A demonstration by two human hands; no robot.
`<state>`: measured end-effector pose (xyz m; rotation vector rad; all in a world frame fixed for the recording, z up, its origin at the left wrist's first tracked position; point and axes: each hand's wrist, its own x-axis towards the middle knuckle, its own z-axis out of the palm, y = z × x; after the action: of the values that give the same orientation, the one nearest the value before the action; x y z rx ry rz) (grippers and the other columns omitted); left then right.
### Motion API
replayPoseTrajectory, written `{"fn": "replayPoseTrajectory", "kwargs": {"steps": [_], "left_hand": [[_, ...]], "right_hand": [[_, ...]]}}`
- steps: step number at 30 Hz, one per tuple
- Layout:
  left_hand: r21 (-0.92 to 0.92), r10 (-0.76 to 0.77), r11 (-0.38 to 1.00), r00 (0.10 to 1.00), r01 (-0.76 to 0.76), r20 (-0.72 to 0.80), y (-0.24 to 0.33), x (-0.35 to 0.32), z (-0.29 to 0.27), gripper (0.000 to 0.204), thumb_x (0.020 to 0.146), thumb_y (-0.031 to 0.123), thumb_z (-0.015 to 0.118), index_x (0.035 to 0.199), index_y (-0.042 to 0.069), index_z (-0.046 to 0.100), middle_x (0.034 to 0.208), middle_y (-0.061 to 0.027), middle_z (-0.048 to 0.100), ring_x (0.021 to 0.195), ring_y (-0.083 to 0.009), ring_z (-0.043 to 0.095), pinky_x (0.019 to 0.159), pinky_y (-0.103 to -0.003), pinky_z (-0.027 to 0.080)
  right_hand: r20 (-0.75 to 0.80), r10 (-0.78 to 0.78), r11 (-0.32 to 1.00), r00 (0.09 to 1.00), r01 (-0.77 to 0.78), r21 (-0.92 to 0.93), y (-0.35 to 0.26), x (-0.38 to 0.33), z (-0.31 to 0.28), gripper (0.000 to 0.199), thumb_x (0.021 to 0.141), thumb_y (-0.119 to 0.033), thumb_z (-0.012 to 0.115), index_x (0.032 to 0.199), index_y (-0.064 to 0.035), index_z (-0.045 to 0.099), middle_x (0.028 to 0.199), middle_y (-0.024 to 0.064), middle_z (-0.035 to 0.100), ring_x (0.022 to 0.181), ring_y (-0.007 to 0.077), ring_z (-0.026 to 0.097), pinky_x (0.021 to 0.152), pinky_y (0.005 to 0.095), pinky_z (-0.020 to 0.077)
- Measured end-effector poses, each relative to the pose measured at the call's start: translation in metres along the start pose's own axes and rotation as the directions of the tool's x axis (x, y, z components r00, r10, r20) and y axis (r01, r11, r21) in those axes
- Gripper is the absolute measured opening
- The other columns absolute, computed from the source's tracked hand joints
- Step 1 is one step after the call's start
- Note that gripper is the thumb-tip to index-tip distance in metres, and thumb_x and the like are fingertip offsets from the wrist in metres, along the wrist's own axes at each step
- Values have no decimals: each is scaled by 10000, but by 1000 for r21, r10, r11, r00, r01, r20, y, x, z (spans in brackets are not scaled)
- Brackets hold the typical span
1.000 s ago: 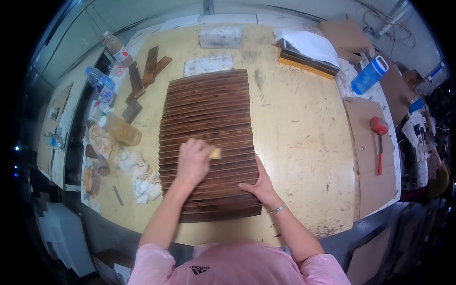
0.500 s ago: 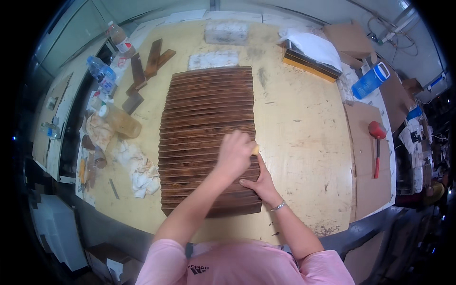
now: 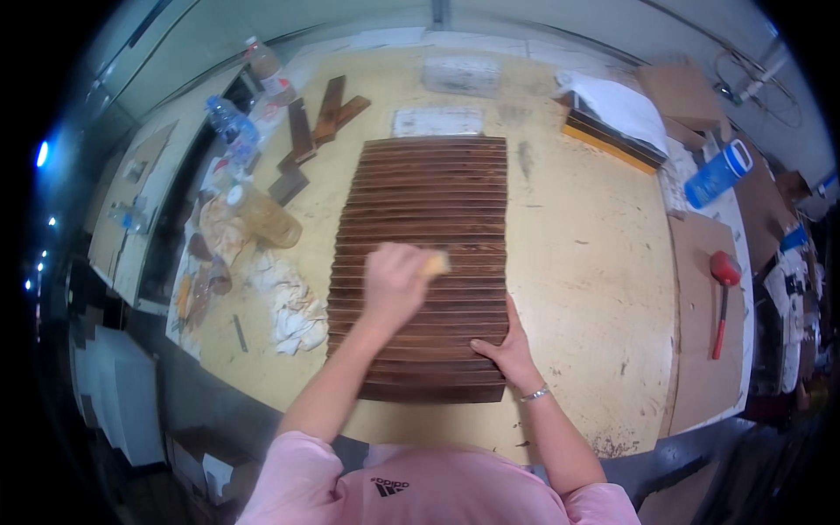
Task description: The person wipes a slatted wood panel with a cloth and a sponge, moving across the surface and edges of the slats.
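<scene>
A dark brown ridged wooden panel (image 3: 424, 210) lies on the table in front of me, its ridges running from side to side. My left hand (image 3: 394, 278) is over the panel's middle, closed round a small yellow sponge-like block (image 3: 435, 263). Motion blurs the block slightly, and its underside is hidden. At the panel's right edge, toward its near end, my right hand (image 3: 516, 352) grips it. Its thumb rests on the top face while the fingers lie along the side.
Left of the panel are a crumpled white cloth (image 3: 293, 306), a jar of amber liquid (image 3: 267, 219), plastic bottles (image 3: 232, 122) and dark wood strips (image 3: 328, 109). A red-headed mallet (image 3: 724, 276) lies on cardboard (image 3: 700, 350) at right, near a blue bottle (image 3: 717, 175). White blocks (image 3: 437, 121) stand beyond the panel.
My left hand has slid from the panel's right edge leftward to its middle, carrying the yellow block. The right hand stays at the right edge. The whole view has shifted somewhat.
</scene>
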<state>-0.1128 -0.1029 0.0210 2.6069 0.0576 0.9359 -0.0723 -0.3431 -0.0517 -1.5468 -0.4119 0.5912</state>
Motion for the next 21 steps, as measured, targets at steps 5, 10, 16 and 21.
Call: {"fn": "replayPoseTrajectory", "kwargs": {"steps": [5,10,16,21], "left_hand": [[342,-321,864,928,369,-189,-131,-82,-100,323,701,54,771,1020,76,721,974,-101,670,949,-332,610,855,-445,479],[528,-404,739,902,419,-152,-181,-114,-163,475,725,102,770,1191,76,679,1150,-152,653,1080,-355,587,944,-458,466],[451,-341,859,927,240,156,-138,-144,-119,505,773,116,755,1263,61,646,1320,-159,613,1208,-367,542,1042,-450,439],[213,-639,762,765,612,85,-164,-157,-115,414,791,43,720,1203,58,686,1217,-168,663,1149,-369,592,1040,-443,453]], "right_hand": [[9,29,999,1000,-29,-35,-1,-2,1,1094,741,66,806,1605,-13,140,1503,153,461,1345,227,485,1156,356,386],[3,63,998,998,-63,-2,-1,-4,-2,1091,749,60,806,1603,2,130,1506,162,454,1342,228,488,1149,357,397],[14,88,992,996,-88,91,-11,-4,0,1016,826,33,761,1608,2,113,1528,171,429,1367,231,465,1153,357,389],[-6,97,995,995,-97,39,-19,-3,6,939,887,-7,722,1606,10,117,1530,182,427,1370,238,463,1147,354,391]]}}
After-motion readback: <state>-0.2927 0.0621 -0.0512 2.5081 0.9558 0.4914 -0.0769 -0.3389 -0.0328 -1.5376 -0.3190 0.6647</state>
